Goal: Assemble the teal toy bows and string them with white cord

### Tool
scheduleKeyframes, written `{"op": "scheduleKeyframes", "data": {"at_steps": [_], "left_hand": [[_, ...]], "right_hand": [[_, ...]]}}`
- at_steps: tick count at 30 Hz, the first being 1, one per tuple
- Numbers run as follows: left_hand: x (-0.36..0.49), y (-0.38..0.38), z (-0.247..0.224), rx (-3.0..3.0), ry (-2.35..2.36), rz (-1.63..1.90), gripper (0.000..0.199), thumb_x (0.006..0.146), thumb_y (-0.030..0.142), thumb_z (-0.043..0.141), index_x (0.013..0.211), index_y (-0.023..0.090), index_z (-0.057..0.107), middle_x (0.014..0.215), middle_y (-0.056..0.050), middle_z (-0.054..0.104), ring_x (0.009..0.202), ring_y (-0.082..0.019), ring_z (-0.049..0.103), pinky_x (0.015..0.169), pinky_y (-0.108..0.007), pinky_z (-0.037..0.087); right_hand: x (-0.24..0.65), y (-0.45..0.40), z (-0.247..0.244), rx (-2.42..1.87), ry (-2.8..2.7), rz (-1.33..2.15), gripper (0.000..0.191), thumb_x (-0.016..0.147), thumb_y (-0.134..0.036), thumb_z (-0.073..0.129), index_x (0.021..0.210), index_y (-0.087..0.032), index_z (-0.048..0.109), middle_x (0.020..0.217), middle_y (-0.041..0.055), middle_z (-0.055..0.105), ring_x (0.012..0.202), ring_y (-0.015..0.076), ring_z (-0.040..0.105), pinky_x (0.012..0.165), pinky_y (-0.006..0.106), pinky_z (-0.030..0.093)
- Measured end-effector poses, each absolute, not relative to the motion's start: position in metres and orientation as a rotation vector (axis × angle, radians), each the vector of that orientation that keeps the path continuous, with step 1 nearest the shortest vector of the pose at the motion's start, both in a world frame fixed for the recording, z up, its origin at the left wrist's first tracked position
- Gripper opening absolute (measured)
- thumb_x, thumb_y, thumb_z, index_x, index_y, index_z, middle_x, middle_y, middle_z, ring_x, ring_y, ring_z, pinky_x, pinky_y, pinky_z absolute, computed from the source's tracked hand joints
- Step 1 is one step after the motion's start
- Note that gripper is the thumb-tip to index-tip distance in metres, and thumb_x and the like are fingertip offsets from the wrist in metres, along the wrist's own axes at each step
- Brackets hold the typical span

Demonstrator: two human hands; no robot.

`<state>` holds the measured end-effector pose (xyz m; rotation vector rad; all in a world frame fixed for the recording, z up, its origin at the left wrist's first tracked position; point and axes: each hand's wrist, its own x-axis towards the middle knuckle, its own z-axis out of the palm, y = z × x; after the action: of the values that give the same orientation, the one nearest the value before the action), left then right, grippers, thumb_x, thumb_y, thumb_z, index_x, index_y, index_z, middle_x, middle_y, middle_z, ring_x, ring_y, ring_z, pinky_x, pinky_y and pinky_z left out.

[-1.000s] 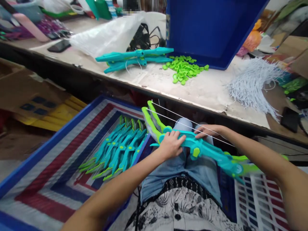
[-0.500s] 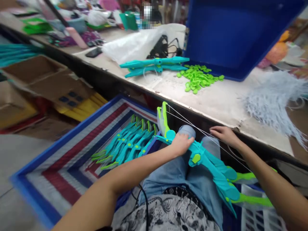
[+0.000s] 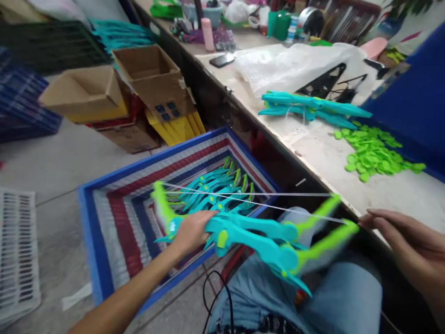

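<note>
My left hand (image 3: 193, 232) is closed round the middle of a teal and green toy bow (image 3: 255, 236), holding it tilted over the near side of a lined blue crate (image 3: 86, 246). White strings (image 3: 274, 194) run between the bow's green tips. Just beyond the right-hand tips, at the table edge, my right hand (image 3: 413, 250) has its fingers loosely stretched and nothing visible in them. Several similar toy bows (image 3: 212, 192) lie in a row inside the crate, partly hidden behind the held one.
On the table (image 3: 313, 155) are folded teal parts (image 3: 313, 106), a heap of small green pieces (image 3: 375, 150), a phone (image 3: 222, 60) and a white plastic bag (image 3: 267, 69). Cardboard boxes (image 3: 149, 86) stand behind the crate. A white plastic basket (image 3: 17, 250) is on the floor at left.
The view has turned left. The toy bow in my left hand has moved from above my lap to over the crate. My right hand is now beyond its right-hand tips.
</note>
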<state>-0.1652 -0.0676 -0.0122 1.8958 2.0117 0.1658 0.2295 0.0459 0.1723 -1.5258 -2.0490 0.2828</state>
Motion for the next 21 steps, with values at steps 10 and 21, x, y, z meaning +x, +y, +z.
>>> {"op": "scheduleKeyframes", "data": {"at_steps": [10, 21], "left_hand": [[-0.348, -0.039, -0.146, 0.887, 2.536, -0.216, 0.048, 0.087, 0.043, 0.043, 0.126, 0.018, 0.053, 0.116, -0.016, 0.066, 0.105, -0.036, 0.063, 0.079, -0.041, 0.05], [-0.402, 0.043, -0.309, 0.818, 2.371, -0.374, 0.053, 0.083, 0.042, 0.049, 0.131, 0.019, 0.05, 0.118, -0.017, 0.066, 0.109, -0.035, 0.061, 0.085, -0.04, 0.047]], "right_hand": [[-0.007, 0.242, -0.079, -1.565, -2.81, 0.52, 0.055, 0.084, -0.026, 0.055, 0.135, -0.008, 0.046, 0.14, 0.0202, 0.047, 0.132, 0.0309, 0.042, 0.107, 0.045, 0.037], [-0.056, 0.317, -0.199, -1.644, -3.068, -0.007, 0.063, 0.094, -0.03, 0.039, 0.149, -0.009, 0.016, 0.113, 0.0207, 0.055, 0.083, 0.0245, 0.065, 0.065, 0.032, 0.048]]}}
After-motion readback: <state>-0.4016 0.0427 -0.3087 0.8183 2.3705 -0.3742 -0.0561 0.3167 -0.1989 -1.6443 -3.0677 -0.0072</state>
